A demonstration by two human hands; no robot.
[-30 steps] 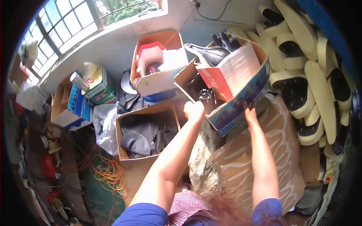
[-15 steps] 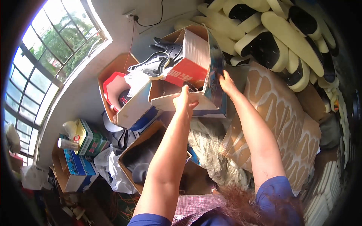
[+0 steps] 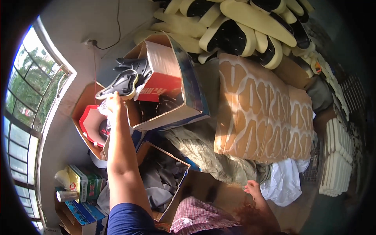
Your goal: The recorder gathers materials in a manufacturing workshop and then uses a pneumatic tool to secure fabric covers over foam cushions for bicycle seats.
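Black piece partly behind left hand

A brown surface, whether floor or board cannot be told, spreads around and below the right fingers. Just right of those fingers, a crumpled white plastic sheet lies on it. To their left stands an open box, its base hidden; beyond them, a rumpled pale cloth runs under a large patterned cardboard. Well below the left fingers, a blue-and-white box bears a green box.
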